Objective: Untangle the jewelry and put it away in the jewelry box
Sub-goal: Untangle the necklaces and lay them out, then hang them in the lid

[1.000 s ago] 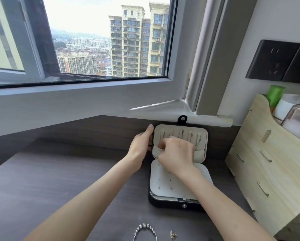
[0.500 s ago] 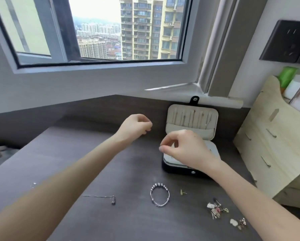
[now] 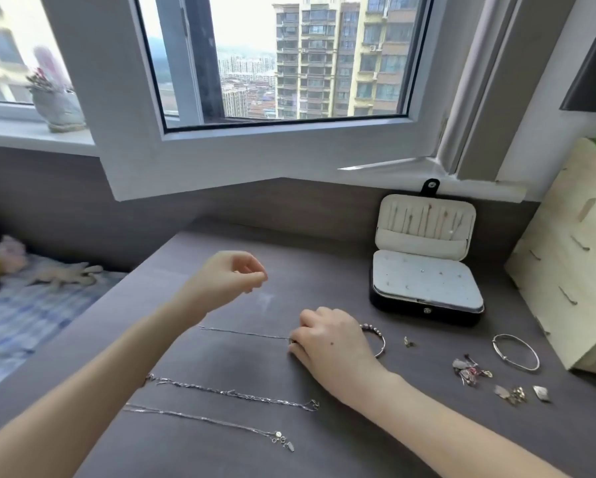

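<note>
The right hand [image 3: 327,339] pinches one end of a thin chain [image 3: 245,333], left of the open jewelry box [image 3: 424,298] and nearer the viewer.
The left hand [image 3: 227,281] is raised with its fingers curled; I cannot tell if it holds anything. Three silvery chains lie straight on the grey wood-grain surface [image 3: 324,257], counting a linked chain [image 3: 231,393] and a pendant necklace [image 3: 203,421]. In front of the black, cream-lined box lie a beaded bracelet [image 3: 376,336], a plain round bangle [image 3: 515,351] and small earrings [image 3: 470,369].
</note>
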`<state>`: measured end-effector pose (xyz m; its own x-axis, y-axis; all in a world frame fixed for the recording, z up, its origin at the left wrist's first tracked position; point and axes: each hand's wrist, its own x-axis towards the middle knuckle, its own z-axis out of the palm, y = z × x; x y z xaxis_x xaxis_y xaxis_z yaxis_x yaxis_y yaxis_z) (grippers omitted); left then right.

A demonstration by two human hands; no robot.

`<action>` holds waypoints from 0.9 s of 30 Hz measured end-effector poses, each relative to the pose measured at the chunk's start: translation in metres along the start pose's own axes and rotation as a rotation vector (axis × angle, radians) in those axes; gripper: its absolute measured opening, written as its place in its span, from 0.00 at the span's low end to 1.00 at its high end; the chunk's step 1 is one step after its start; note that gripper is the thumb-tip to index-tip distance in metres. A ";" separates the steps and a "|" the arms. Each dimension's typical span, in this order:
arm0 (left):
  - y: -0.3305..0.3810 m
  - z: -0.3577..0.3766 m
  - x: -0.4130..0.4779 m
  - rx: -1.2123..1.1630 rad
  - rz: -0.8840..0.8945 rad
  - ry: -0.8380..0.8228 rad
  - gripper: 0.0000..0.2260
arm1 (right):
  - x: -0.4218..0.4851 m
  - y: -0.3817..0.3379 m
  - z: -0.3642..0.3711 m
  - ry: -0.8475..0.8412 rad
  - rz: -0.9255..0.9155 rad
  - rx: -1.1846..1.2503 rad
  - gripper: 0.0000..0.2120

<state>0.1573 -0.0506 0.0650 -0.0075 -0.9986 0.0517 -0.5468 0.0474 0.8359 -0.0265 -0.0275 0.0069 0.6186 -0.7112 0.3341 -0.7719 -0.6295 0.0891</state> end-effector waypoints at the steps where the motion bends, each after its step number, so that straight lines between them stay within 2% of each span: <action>1: -0.004 -0.002 -0.005 0.000 -0.003 0.003 0.04 | 0.000 -0.002 0.002 0.007 -0.009 -0.029 0.12; 5: -0.013 0.002 -0.021 0.046 0.000 0.000 0.02 | 0.001 -0.005 0.005 0.053 0.002 -0.067 0.17; 7: -0.014 0.009 -0.029 0.076 0.044 -0.033 0.04 | 0.001 -0.003 0.002 0.131 0.029 -0.038 0.13; 9: -0.012 0.017 -0.037 0.081 0.129 -0.076 0.06 | -0.001 0.000 -0.005 0.181 0.070 0.052 0.11; 11: -0.010 0.024 -0.043 0.095 0.201 -0.134 0.04 | -0.004 0.003 -0.013 0.182 0.106 0.206 0.15; 14: -0.005 0.035 -0.047 -0.049 0.177 -0.222 0.10 | -0.004 0.008 -0.034 0.106 0.127 0.298 0.18; 17: 0.005 0.040 -0.049 -0.307 0.087 -0.296 0.08 | -0.005 0.012 -0.061 0.018 0.105 0.340 0.13; 22: 0.015 0.042 -0.052 -0.506 0.077 -0.420 0.04 | -0.005 0.019 -0.094 -0.164 0.177 0.467 0.11; 25: 0.021 0.047 -0.051 -0.629 0.051 -0.409 0.04 | -0.005 0.022 -0.111 -0.227 0.231 0.642 0.12; 27: 0.024 0.052 -0.051 -0.599 0.068 -0.351 0.07 | -0.004 0.023 -0.120 -0.229 0.264 0.801 0.12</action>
<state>0.1005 0.0000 0.0540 -0.3502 -0.9365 0.0191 0.0198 0.0129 0.9997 -0.0644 -0.0013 0.1203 0.5146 -0.8562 0.0459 -0.6122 -0.4044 -0.6795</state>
